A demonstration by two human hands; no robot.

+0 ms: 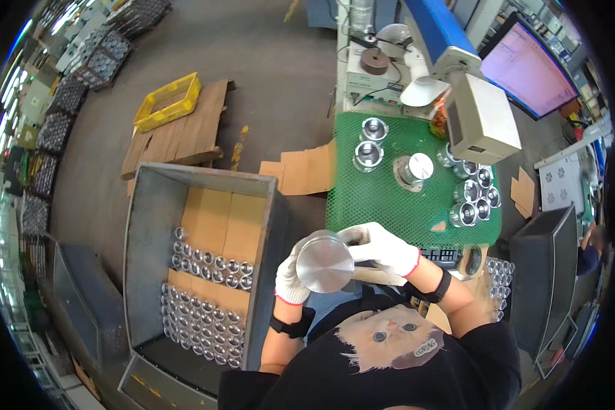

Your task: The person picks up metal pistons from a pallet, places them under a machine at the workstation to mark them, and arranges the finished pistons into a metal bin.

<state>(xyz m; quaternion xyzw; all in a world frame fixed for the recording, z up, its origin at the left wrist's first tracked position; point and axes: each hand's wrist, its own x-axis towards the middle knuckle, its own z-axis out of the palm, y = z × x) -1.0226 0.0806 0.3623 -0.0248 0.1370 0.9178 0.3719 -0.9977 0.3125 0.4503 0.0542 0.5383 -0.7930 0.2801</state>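
A shiny metal piston is held up in front of my chest, its flat round crown facing up. My left hand, in a white knit glove with a red cuff, grips its left side, the fingers partly hidden behind it. From the right, my gloved right hand closes on its upper edge with thumb and fingers. Beyond my hands lies a green mesh mat. On it two pistons stand at the left, another piston sits on a round metal fixture, and several more pistons cluster at the right.
At left a deep grey metal bin holds rows of pistons and cardboard. A white boxy machine head on a blue arm overhangs the mat. Farther off are a monitor and a yellow crate on a wooden pallet.
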